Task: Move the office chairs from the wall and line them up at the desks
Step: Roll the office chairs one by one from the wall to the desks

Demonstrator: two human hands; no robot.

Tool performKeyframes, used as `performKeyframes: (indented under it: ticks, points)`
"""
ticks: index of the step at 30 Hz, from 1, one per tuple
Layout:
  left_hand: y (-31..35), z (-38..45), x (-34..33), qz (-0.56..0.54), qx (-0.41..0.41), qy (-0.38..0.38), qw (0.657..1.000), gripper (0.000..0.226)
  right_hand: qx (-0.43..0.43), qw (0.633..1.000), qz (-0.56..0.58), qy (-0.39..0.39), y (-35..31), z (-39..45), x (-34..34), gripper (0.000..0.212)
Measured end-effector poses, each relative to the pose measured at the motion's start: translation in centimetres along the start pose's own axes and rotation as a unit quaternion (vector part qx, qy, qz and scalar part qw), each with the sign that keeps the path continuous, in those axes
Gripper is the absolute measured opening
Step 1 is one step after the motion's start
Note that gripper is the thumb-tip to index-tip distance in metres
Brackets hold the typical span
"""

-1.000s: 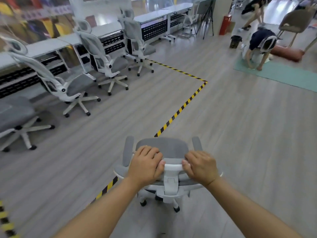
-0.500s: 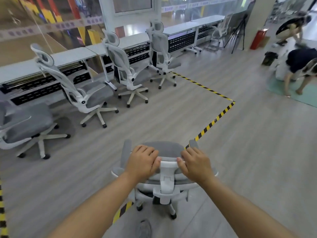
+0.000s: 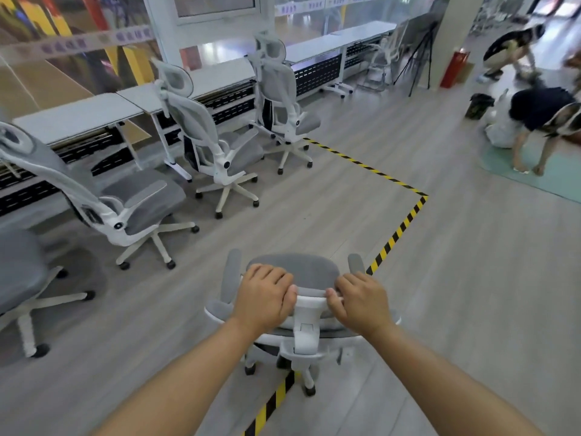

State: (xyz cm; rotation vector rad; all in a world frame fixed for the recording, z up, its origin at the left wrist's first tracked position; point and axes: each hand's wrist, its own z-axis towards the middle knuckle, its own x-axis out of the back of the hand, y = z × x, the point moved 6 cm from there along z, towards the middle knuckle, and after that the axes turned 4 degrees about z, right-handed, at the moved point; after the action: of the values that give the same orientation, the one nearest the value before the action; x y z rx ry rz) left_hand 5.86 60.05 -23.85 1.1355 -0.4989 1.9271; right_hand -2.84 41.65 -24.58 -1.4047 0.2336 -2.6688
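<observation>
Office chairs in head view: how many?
6: pushed chair; desk row holds; one far. More may sit off-frame left.

Views: only one, head-worn and wide-angle.
Direction: forward and down, over both forearms.
Nearest: the gripped chair point(image 3: 292, 275), seen from above and behind.
Farther: desks point(image 3: 78, 116) at upper left, floor tape point(image 3: 399, 229) ahead.
Edges: lines are bent.

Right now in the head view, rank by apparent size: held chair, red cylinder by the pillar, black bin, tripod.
1. Held chair, largest, though it is nearest the camera.
2. Tripod, tall but thin.
3. Red cylinder and black bin: look alike, both far off, so unranked.
</observation>
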Motion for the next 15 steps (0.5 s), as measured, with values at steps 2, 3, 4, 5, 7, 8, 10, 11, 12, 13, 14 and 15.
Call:
performKeyframes:
  ticks: [2,3,4,5,7,8,10,11,12,13,14,15]
  points:
    - [-2.6,3.3,-1.7,-0.005,-0.005,0.002,1.0,0.033,-0.011,1.0,-0.007,0.004,1.6,3.4,-2.1,0.041]
    - [-3.8,4.9,-2.6,-0.007,-0.008,0.004,1.0,0.032,-0.013,1.0,-0.011,0.012,2.4,5.0,-3.0,0.04]
    - [-4.9,6.5,-3.4,-0.009,-0.013,0.006,1.0,0.032,-0.012,1.0,-0.014,0.021,3.2,6.6,-3.9,0.04]
    - [-6.0,8.2,-4.3,-0.01,-0.019,0.007,1.0,0.032,-0.01,0.999,-0.015,0.027,4.1,8.1,-4.8,0.041]
    - [-8.1,11.8,-6.1,-0.011,-0.029,0.006,0.999,0.032,-0.007,0.999,-0.017,0.036,6.0,11.3,-6.5,0.046]
    - [-9.1,13.7,-7.1,-0.01,-0.031,0.002,0.999,0.032,-0.008,0.999,-0.017,0.04,7.1,12.9,-7.4,0.048]
    - [-11.0,17.5,-9.3,-0.019,-0.031,-0.02,0.999,0.034,-0.019,0.999,-0.011,0.044,9.5,16.1,-9.2,0.047]
    - [-11.9,19.3,-10.4,-0.021,-0.029,-0.028,0.999,0.036,-0.022,0.999,-0.015,0.045,10.7,17.6,-10.3,0.044]
    - [-12.8,21.2,-11.3,-0.019,-0.03,-0.03,0.999,0.036,-0.023,0.998,-0.022,0.047,11.9,19.3,-11.3,0.042]
    - [-13.8,23.3,-12.3,-0.017,-0.031,-0.036,0.999,0.036,-0.028,0.998,-0.026,0.046,13.2,21.0,-12.2,0.04]
    - [-14.6,25.3,-13.3,-0.015,-0.034,-0.04,0.999,0.036,-0.033,0.998,-0.025,0.046,14.6,22.8,-13.0,0.04]
    - [-15.4,27.4,-14.3,-0.012,-0.035,-0.042,0.998,0.036,-0.035,0.998,-0.028,0.048,15.9,24.5,-13.8,0.04]
